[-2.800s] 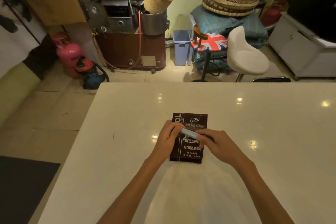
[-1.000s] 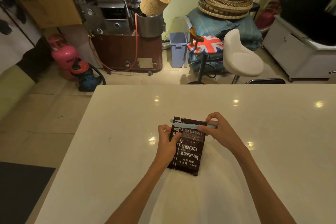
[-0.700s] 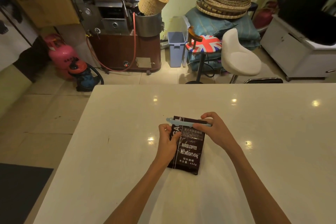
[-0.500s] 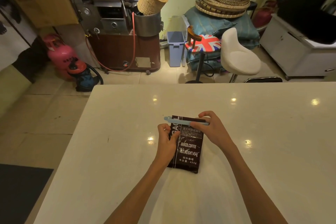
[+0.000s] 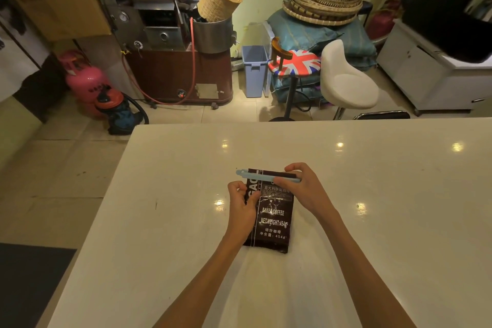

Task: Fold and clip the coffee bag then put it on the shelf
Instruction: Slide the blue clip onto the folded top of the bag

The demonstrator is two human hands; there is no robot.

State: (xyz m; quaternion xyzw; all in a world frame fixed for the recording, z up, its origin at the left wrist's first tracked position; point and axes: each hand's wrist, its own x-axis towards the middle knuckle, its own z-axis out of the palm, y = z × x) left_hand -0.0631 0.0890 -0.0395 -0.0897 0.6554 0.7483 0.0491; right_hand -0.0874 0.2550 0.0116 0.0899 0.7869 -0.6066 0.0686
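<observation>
You've got a glossy white table (image 5: 386, 221) catching the ceiling lights. One thing lies flat on it: the dark coffee bag (image 5: 274, 217), with a pale blue clip (image 5: 262, 176) along its far edge.

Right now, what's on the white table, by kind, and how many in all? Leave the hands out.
Coffee bag: 1
Light blue sealing clip: 1, across the bag's top edge
Total on the table: 2
The right hand pinches the clip; the left hand holds the bag's left side.
</observation>
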